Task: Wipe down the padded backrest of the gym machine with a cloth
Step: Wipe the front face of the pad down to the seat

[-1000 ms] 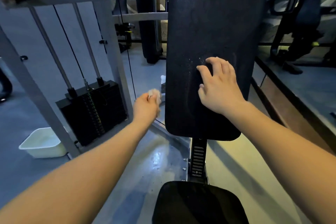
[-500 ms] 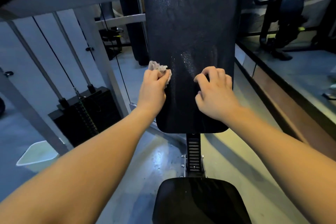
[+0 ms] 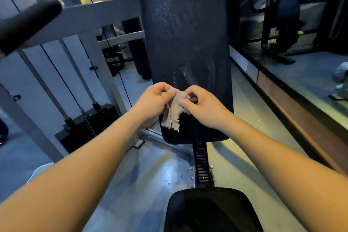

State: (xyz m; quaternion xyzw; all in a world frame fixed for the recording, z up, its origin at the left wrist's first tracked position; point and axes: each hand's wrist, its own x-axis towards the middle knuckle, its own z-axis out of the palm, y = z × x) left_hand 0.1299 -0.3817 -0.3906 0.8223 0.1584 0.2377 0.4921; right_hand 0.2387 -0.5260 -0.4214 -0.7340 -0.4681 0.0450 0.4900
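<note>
Both hands, left and right, pinching cloth between fingertips; backrest running upright, mostly above hands.

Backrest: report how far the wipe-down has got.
Done: curved wet streaks mid-pad suggest some passes on the backrest. In hand: the left hand and right hand both pinch the crumpled cloth in front of the lower pad, apparently rearranging it. Left: the droplet-speckled upper pad, likely the lower edge too.

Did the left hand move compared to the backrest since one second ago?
Yes, rightward. The left hand, then left of the backrest, now holds the cloth in front of its lower part.
</note>
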